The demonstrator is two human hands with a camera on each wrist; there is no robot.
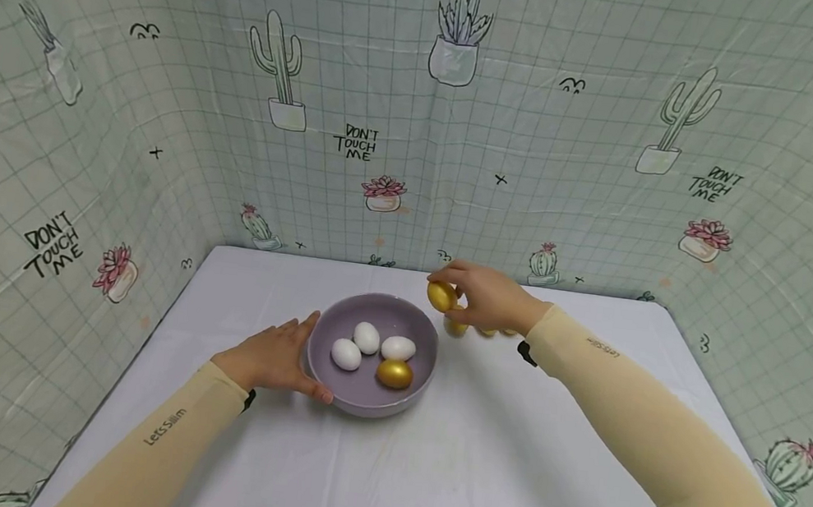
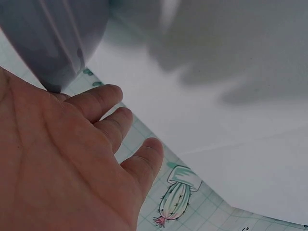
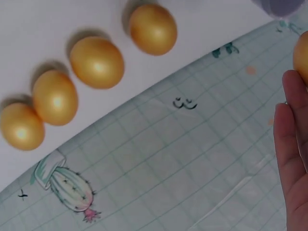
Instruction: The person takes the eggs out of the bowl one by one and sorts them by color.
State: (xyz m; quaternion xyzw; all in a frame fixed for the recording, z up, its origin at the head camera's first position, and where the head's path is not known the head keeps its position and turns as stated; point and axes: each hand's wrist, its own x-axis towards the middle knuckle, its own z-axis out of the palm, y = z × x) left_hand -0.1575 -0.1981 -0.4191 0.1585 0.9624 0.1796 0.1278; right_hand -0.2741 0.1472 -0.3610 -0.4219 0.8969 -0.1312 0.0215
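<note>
A purple bowl (image 1: 367, 405) stands on the white table, holding three white eggs (image 1: 366, 338) and one gold egg (image 1: 395, 374). My left hand (image 1: 274, 357) rests against the bowl's left side, thumb at the front and fingers spread toward the back. In the left wrist view the fingers (image 2: 142, 166) extend past the bowl (image 2: 62, 43), fairly straight. Beyond the bowl's right rim, my right hand (image 1: 489, 296) pinches another gold egg (image 1: 442, 296) above the table. Only a slice of that held egg (image 3: 301, 58) shows in the right wrist view.
Several gold eggs (image 3: 97, 62) lie in a row on the table near its back edge, partly hidden by my right hand in the head view. A grid-patterned cloth (image 1: 420, 123) with plant drawings hangs behind the table and along both sides.
</note>
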